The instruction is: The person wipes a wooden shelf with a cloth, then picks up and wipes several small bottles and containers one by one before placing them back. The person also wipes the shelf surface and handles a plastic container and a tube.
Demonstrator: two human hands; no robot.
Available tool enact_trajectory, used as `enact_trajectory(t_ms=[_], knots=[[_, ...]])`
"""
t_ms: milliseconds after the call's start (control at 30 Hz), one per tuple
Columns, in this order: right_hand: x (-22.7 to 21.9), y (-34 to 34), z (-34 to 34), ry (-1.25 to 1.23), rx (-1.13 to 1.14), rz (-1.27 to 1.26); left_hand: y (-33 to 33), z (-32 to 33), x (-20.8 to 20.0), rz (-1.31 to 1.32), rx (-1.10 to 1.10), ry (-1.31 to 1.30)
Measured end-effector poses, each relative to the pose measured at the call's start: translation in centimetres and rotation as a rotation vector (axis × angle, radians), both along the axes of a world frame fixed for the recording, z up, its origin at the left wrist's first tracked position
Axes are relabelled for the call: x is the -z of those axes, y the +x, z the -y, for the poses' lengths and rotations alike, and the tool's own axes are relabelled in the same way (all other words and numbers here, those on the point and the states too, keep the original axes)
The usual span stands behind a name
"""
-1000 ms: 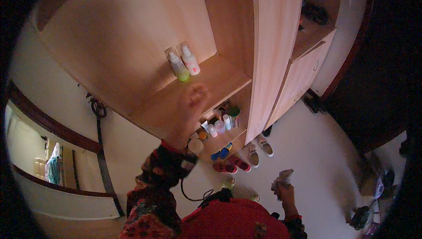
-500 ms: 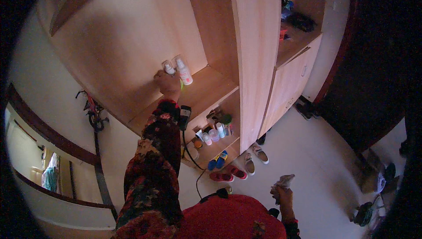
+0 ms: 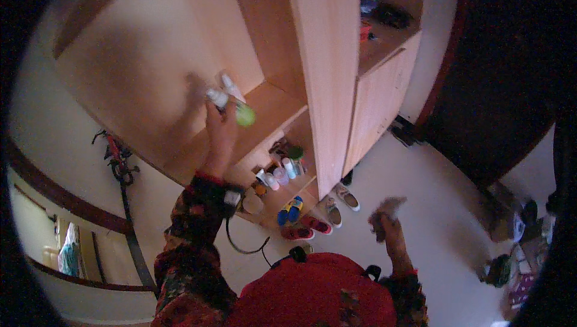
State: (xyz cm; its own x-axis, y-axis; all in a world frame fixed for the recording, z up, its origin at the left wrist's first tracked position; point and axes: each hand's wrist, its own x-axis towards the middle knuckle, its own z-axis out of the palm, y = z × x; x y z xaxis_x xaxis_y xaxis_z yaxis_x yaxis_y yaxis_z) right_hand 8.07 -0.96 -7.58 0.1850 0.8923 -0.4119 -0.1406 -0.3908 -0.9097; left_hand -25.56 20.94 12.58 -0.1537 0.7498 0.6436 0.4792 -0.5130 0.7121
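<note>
My left hand (image 3: 221,127) is closed around a bottle with a white top and a light green body (image 3: 245,115), just above the wooden shelf (image 3: 262,106). Close behind it on that shelf stands a white bottle (image 3: 234,89), partly hidden. Low on the right, over the floor, my right hand (image 3: 390,231) is closed on a crumpled greyish cloth (image 3: 392,207); motion blurs both, and the cloth's material cannot be made out.
Several small bottles and jars (image 3: 280,175) crowd the lower shelf. Blue-and-yellow shoes (image 3: 291,211), red shoes (image 3: 316,225) and brown shoes (image 3: 332,211) are below. A black cable (image 3: 243,249) hangs by my left sleeve. An upright panel (image 3: 324,80) borders the shelf.
My left hand has drawn the green bottle away from the white one and tilted it, showing more of its green body. The view has shifted, and my right hand has risen a little with the cloth.
</note>
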Motion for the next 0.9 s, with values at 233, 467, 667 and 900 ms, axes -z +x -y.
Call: enact_trajectory(t_ms=[233, 467, 667, 900], knots=[[-14.9, -4.8, -4.5, 0.461, -0.244, -0.077, 8.2, 11.0, 5.5, 0.151, 0.706, -0.499], [-14.6, -5.8, -4.7, 0.408, -0.281, -0.004, 11.0, 13.0, 7.3, -0.242, 1.076, -0.268], [-15.1, -5.1, -5.8, 0.366, -0.081, 0.109, 12.2, 10.5, 9.4, -0.601, 0.997, -0.238], [-16.2, -1.9, -4.7, 0.376, -0.073, -0.237, 15.2, 10.7, 9.0, 0.016, 1.136, -0.799]])
